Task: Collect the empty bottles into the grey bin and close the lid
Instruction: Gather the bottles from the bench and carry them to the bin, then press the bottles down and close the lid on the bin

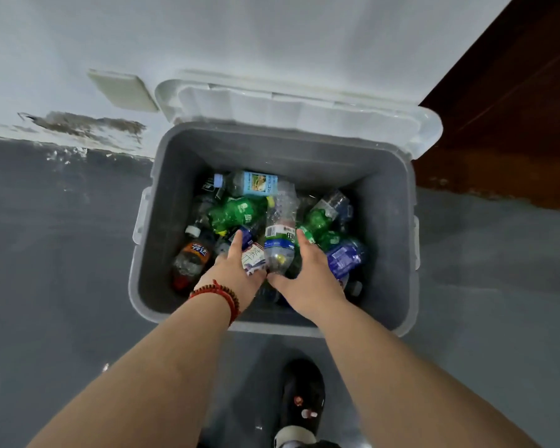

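Note:
A grey bin (388, 221) stands on the floor, its white lid (291, 105) swung back against the wall. Inside lie several empty bottles: green ones (236, 213), a blue one (345, 257), a dark orange-labelled one (193, 257). Both my hands reach down into the bin. My left hand (236, 270), with a red bracelet at the wrist, holds a small bottle with a white and purple label (253, 258). My right hand (307, 273) holds a clear bottle with a green and blue label (280, 234). The two held bottles touch side by side above the pile.
The bin sits against a white wall with peeling paint (81, 124) and a beige wall plate (123, 90). A dark wooden surface (511, 108) rises at the right. Grey floor surrounds the bin. My black shoe (303, 399) stands just in front of it.

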